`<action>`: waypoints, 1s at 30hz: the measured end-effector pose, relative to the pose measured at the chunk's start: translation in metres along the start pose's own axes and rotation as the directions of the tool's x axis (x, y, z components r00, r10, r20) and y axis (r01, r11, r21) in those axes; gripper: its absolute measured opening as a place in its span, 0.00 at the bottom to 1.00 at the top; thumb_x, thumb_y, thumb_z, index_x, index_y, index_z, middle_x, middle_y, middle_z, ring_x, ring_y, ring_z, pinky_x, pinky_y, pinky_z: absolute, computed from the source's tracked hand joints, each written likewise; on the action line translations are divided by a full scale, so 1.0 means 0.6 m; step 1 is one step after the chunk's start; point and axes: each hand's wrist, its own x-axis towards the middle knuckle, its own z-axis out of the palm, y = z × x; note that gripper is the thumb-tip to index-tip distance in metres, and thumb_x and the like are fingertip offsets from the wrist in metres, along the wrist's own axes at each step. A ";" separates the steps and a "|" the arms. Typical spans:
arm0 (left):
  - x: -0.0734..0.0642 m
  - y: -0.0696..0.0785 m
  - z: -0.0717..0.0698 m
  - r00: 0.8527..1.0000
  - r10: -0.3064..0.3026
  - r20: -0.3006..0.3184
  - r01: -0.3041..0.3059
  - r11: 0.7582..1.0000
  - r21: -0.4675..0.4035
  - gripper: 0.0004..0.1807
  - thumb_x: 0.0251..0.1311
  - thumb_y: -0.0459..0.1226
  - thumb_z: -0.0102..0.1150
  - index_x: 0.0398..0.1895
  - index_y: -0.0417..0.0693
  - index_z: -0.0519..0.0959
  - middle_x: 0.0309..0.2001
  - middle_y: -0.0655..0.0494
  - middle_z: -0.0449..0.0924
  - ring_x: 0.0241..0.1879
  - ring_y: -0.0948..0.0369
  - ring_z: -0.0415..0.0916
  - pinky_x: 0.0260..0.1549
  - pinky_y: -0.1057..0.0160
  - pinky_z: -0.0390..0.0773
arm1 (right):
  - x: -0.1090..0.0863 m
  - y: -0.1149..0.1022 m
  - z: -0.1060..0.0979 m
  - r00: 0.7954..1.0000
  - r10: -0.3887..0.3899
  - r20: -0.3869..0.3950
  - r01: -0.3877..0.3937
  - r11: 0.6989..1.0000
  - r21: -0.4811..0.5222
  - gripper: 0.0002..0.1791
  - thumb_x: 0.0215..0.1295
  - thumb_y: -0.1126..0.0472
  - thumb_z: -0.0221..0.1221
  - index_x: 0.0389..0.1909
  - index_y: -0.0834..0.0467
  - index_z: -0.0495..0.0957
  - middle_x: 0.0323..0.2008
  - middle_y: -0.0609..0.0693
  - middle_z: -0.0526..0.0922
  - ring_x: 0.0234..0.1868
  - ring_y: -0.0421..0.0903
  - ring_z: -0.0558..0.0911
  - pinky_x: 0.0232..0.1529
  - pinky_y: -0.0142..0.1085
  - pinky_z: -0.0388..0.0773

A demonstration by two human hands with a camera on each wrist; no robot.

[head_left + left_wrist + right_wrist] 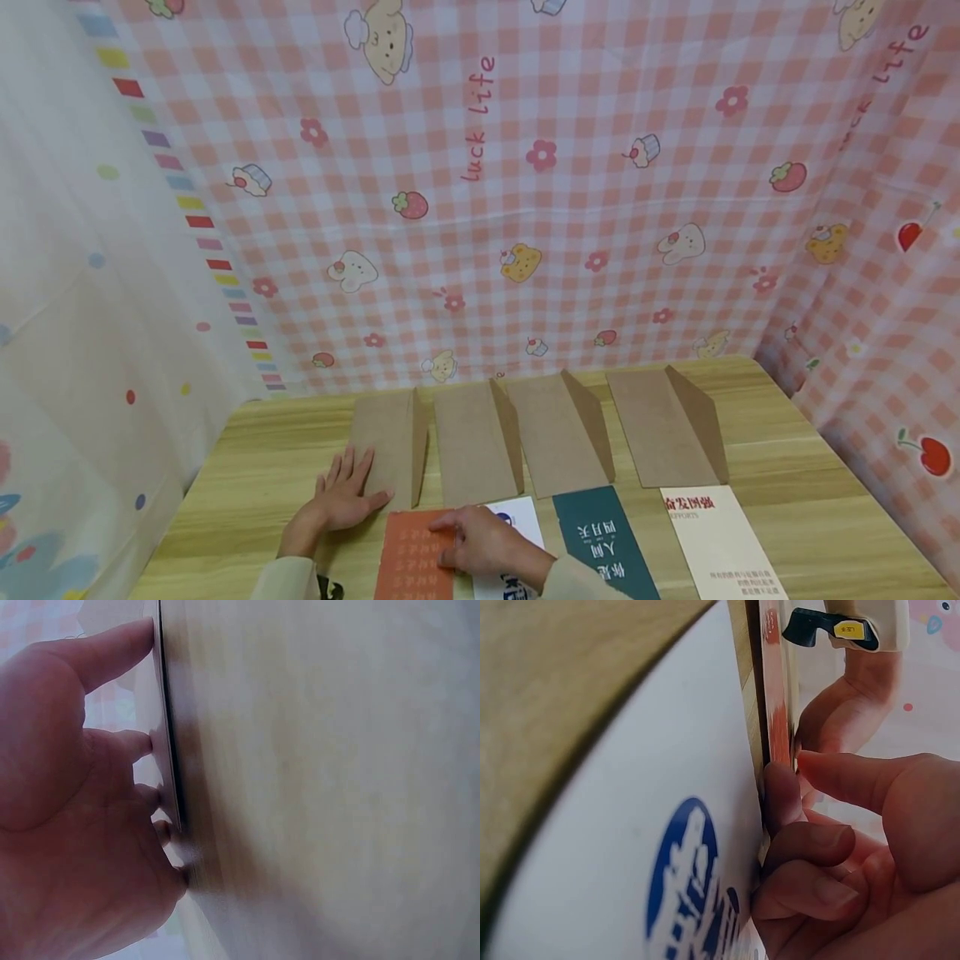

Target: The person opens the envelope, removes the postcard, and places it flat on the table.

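Observation:
In the head view, my left hand [345, 493] rests with spread fingers on the lower left of the leftmost brown paper envelope [384, 433]. The left wrist view shows its thumb and fingertips touching a thin sheet edge. My right hand [487, 546] is over the orange card [408, 554], pinching its right edge between thumb and index finger [782, 795]; the other fingers curl beside it. Partly beneath this hand lies a white card [528, 512] with a blue round print. Farther right are a dark green card [596, 533] and a cream card [720, 542] with red lettering.
Three more brown envelopes [472, 442], [558, 433], [656, 425] stand in a row to the right, each with a pointed flap along its right side. Under everything is a wood-grain table [795, 450]. Pink checked cloth [585, 208] hangs behind, white cloth [112, 333] at left.

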 end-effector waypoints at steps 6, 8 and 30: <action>-0.009 0.007 -0.007 1.000 -0.001 -0.003 0.001 1.000 0.001 0.61 0.55 0.72 0.51 0.79 0.41 0.44 0.77 0.32 0.26 0.75 0.35 0.21 0.66 0.29 0.24 | 0.001 -0.004 -0.001 1.000 -0.004 0.009 0.005 1.000 -0.016 0.18 0.61 0.62 0.67 0.53 0.50 0.84 0.34 0.43 0.78 0.29 0.40 0.72 0.35 0.35 0.67; -0.017 0.015 -0.011 1.000 0.004 -0.006 -0.004 1.000 -0.012 0.58 0.59 0.66 0.54 0.79 0.39 0.45 0.77 0.31 0.26 0.75 0.33 0.21 0.65 0.28 0.24 | 0.002 -0.006 -0.002 1.000 -0.004 0.013 0.005 1.000 -0.022 0.18 0.62 0.62 0.66 0.53 0.51 0.84 0.36 0.44 0.78 0.31 0.40 0.73 0.37 0.36 0.68; -0.026 0.046 -0.020 0.999 -0.026 -0.029 0.026 1.000 0.017 0.48 0.66 0.54 0.55 0.78 0.35 0.47 0.76 0.28 0.29 0.74 0.31 0.25 0.66 0.28 0.29 | -0.005 -0.007 -0.025 0.997 -0.076 -0.007 0.076 0.997 0.005 0.20 0.62 0.62 0.65 0.56 0.55 0.82 0.26 0.41 0.78 0.24 0.37 0.73 0.25 0.30 0.67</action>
